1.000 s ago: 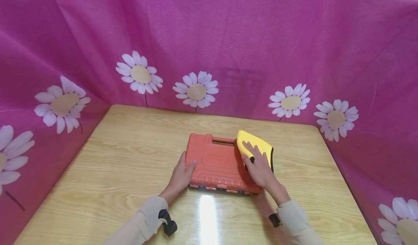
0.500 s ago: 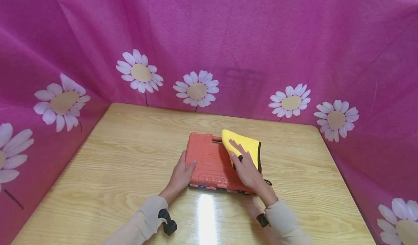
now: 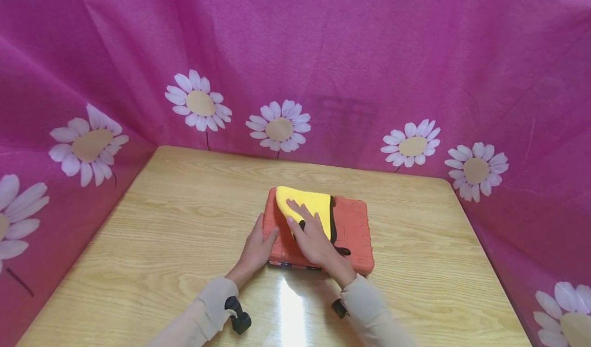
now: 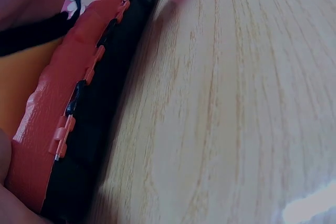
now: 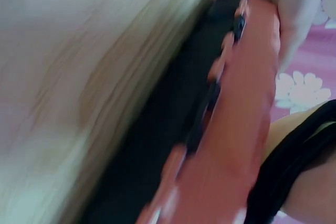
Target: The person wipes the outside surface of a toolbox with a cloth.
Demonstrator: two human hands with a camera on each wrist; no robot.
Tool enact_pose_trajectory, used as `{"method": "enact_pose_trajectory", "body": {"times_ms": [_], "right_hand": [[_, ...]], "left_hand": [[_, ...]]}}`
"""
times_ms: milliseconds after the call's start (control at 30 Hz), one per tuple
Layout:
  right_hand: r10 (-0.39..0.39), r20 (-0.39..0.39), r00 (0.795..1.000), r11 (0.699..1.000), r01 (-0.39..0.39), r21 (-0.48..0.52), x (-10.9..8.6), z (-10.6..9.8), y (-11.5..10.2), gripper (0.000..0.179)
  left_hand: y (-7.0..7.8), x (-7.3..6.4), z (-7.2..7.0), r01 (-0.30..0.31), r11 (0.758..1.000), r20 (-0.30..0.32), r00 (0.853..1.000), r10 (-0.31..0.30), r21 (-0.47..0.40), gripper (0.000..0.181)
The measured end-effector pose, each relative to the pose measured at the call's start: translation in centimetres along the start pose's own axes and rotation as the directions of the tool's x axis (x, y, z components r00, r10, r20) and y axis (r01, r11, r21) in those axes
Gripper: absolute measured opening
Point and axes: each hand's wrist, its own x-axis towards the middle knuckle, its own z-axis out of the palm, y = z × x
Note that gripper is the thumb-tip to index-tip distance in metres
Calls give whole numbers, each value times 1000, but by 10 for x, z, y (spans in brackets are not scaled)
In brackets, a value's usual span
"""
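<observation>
A red hard-plastic tool case (image 3: 353, 229) with a black underside lies shut on the table. My left hand (image 3: 255, 247) grips its left edge, thumb on the lid. Over the lid's left and middle part lies a yellow cloth (image 3: 320, 201) with black trim and a black hanging loop (image 3: 343, 251). My right hand (image 3: 316, 242) presses the cloth onto the lid with fingers extended. In the left wrist view the case's near side (image 4: 79, 93) shows hinges or latches along the seam. That same side (image 5: 231, 114), blurred, fills the middle of the right wrist view.
The wooden table (image 3: 194, 198) reaches around the case on all sides. A magenta curtain (image 3: 332, 54) printed with daisies hangs behind it and along both sides. Black wrist cameras (image 3: 237, 316) sit on both cuffs.
My right hand has slid the yellow cloth leftward across the lid, from its right end nearly to its left end. The left hand and the case have stayed in place.
</observation>
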Motion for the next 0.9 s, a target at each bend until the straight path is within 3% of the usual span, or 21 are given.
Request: {"method": "enact_pose_trajectory", "body": {"times_ms": [133, 233, 467, 600, 900], "right_hand": [[-32, 35, 999, 998, 33, -48, 6, 14, -8, 55], [-58, 75, 996, 988, 68, -139, 9, 22, -11, 55], [-54, 156, 986, 911, 113, -396, 9, 31, -14, 57], [-50, 145, 988, 883, 111, -456, 8, 32, -13, 56], [-64, 133, 989, 853, 123, -508, 3, 27, -4, 55]], "left_hand": [[0, 1, 0, -49, 999, -19, 999, 49, 12, 66], [0, 2, 0, -84, 996, -13, 996, 84, 8, 67], [0, -2, -2, -80, 996, 14, 997, 81, -25, 75], [1, -1, -2, -89, 996, 18, 996, 90, -32, 75], [0, 1, -1, -74, 997, 2, 997, 74, 2, 65]]}}
